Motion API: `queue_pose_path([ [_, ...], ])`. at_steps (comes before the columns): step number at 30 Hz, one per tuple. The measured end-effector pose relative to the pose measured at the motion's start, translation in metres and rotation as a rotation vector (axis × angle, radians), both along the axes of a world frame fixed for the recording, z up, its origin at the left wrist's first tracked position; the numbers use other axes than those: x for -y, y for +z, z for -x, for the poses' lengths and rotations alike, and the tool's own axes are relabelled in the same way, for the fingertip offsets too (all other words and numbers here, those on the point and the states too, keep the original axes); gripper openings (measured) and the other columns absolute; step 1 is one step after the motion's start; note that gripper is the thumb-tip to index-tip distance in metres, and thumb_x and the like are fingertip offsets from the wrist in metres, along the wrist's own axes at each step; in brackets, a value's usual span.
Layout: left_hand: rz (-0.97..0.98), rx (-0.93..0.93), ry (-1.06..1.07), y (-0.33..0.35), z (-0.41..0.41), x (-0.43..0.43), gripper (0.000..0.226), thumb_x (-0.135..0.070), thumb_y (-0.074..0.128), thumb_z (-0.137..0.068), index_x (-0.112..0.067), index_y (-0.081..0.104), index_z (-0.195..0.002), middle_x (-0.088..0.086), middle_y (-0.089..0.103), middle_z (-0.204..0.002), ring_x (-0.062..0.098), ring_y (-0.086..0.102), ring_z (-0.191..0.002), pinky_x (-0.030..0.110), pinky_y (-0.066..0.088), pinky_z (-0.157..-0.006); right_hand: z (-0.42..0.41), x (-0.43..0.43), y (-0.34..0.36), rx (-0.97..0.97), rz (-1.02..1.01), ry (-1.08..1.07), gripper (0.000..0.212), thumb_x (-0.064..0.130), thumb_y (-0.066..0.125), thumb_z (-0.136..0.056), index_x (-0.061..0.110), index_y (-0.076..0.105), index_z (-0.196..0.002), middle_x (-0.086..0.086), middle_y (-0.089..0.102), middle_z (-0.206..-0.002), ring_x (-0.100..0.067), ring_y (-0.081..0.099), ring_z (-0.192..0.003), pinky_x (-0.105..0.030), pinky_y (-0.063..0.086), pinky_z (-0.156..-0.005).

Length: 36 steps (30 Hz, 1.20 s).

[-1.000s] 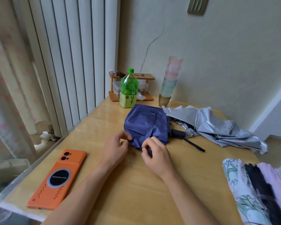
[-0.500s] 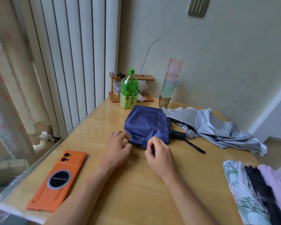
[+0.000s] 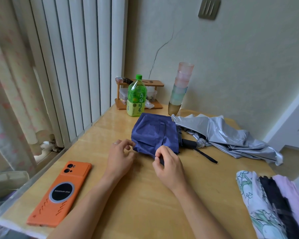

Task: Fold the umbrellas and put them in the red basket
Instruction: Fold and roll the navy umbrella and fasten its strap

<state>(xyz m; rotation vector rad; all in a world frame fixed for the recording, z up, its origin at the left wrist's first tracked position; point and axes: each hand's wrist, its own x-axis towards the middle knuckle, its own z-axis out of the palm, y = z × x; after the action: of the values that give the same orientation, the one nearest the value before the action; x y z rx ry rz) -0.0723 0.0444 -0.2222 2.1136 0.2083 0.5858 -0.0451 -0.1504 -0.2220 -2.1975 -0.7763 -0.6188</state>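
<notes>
1. In the last second the left hand (image 3: 119,157) has eased off the near-left edge of the blue umbrella (image 3: 154,135). Its fingers curl just beside the cloth, and I cannot tell whether they pinch it.
2. The right hand (image 3: 167,166) keeps its fingers pinched on the umbrella's near tip.
3. The umbrella lies mid-table (image 3: 145,204), gathered but unstrapped, so folding looks half done. No red basket is in sight.
4. The orange phone (image 3: 60,192) reads "Aluminum alloy"; the green bottle (image 3: 136,97) reads 青梅绿茶.

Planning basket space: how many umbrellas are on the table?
5: blue umbrella in the middle, silver one behind it, patterned, black and lilac ones at the right edge, cropped; others may be hidden.
</notes>
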Motion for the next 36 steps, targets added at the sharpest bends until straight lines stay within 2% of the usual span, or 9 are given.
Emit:
queue_pose_path([
  [5, 0.025, -0.024, -0.01, -0.001, -0.002, -0.001, 0.034, -0.002, 0.064, -0.081, -0.033, 0.07, -0.093, -0.002, 0.058, -0.099, 0.015, 0.048, -0.093, 0.01, 0.037, -0.076, -0.001, 0.001, 0.001, 0.006, -0.006, -0.025, 0.004, 0.022, 0.05, -0.085, 0.02, 0.047, -0.085, 0.012, 0.049, -0.082, -0.013, 0.049, -0.07, -0.04, 0.048, -0.06],
  [10, -0.059, -0.109, -0.073, -0.003, -0.002, 0.001, 0.026, -0.014, 0.062, -0.087, -0.021, 0.077, -0.108, -0.003, 0.055, -0.111, 0.018, 0.044, -0.111, 0.03, 0.039, -0.101, -0.001, 0.001, 0.0, -0.015, 0.005, -0.029, 0.005, 0.023, 0.051, -0.084, 0.021, 0.046, -0.085, 0.012, 0.049, -0.082, -0.014, 0.05, -0.07, -0.041, 0.049, -0.061],
  [13, 0.124, -0.067, -0.1, 0.002, -0.001, 0.001, 0.02, -0.033, 0.058, -0.083, -0.028, 0.077, -0.082, -0.005, 0.057, -0.105, 0.014, 0.047, -0.11, 0.03, 0.04, -0.097, -0.001, 0.002, -0.001, -0.022, 0.002, -0.017, 0.01, 0.028, 0.055, -0.086, 0.021, 0.048, -0.087, 0.013, 0.051, -0.085, -0.013, 0.052, -0.073, -0.038, 0.05, -0.064],
  [16, 0.23, -0.071, -0.086, 0.003, -0.003, 0.0, 0.034, -0.026, 0.063, -0.095, -0.021, 0.073, -0.063, 0.001, 0.061, -0.1, 0.01, 0.052, -0.108, 0.024, 0.039, -0.089, 0.0, 0.001, -0.002, -0.026, 0.051, -0.002, 0.019, 0.036, 0.065, -0.087, 0.023, 0.052, -0.091, 0.013, 0.053, -0.09, -0.007, 0.052, -0.079, -0.029, 0.048, -0.068],
  [21, 0.31, -0.047, -0.015, 0.007, 0.0, 0.001, 0.028, -0.015, 0.067, -0.092, -0.013, 0.075, -0.065, -0.007, 0.064, -0.086, 0.01, 0.057, -0.102, 0.027, 0.045, -0.087, -0.002, 0.001, -0.002, -0.026, 0.133, -0.03, 0.018, 0.02, 0.069, -0.082, 0.025, 0.055, -0.092, 0.013, 0.053, -0.09, -0.008, 0.055, -0.081, -0.033, 0.051, -0.067],
  [24, 0.327, -0.057, 0.042, 0.008, 0.001, 0.0, 0.041, -0.015, 0.063, -0.09, -0.015, 0.057, -0.049, -0.012, 0.058, -0.065, 0.014, 0.057, -0.081, 0.025, 0.041, -0.066, -0.004, 0.004, 0.001, -0.01, 0.135, -0.056, 0.021, 0.01, 0.066, -0.078, 0.024, 0.056, -0.088, 0.012, 0.052, -0.087, -0.011, 0.054, -0.078, -0.037, 0.05, -0.064],
  [26, 0.304, -0.052, 0.052, 0.007, 0.0, 0.0, 0.042, -0.021, 0.062, -0.09, -0.015, 0.05, -0.05, -0.009, 0.051, -0.062, 0.016, 0.051, -0.07, 0.025, 0.036, -0.059, -0.004, 0.006, 0.004, 0.004, 0.137, -0.043, 0.021, 0.008, 0.068, -0.078, 0.023, 0.057, -0.087, 0.012, 0.052, -0.086, -0.011, 0.055, -0.077, -0.036, 0.05, -0.063],
  [30, 0.31, -0.036, 0.082, 0.002, -0.004, -0.003, 0.025, -0.03, 0.074, -0.087, -0.018, 0.071, -0.066, -0.002, 0.065, -0.087, 0.018, 0.065, -0.075, 0.03, 0.049, -0.068, -0.005, 0.011, 0.007, -0.008, 0.14, 0.005, 0.025, 0.001, 0.067, -0.074, 0.022, 0.058, -0.086, 0.013, 0.052, -0.085, -0.009, 0.056, -0.077, -0.033, 0.05, -0.066],
  [36, 0.198, -0.032, 0.034, 0.005, 0.0, -0.003, 0.028, -0.029, 0.069, -0.095, -0.017, 0.076, -0.071, -0.014, 0.056, -0.058, 0.002, 0.052, -0.052, 0.015, 0.034, -0.05, -0.005, 0.016, 0.011, -0.048, 0.157, 0.091, 0.022, 0.009, 0.071, -0.079, 0.024, 0.057, -0.086, 0.017, 0.05, -0.085, -0.006, 0.056, -0.08, -0.032, 0.051, -0.068],
])
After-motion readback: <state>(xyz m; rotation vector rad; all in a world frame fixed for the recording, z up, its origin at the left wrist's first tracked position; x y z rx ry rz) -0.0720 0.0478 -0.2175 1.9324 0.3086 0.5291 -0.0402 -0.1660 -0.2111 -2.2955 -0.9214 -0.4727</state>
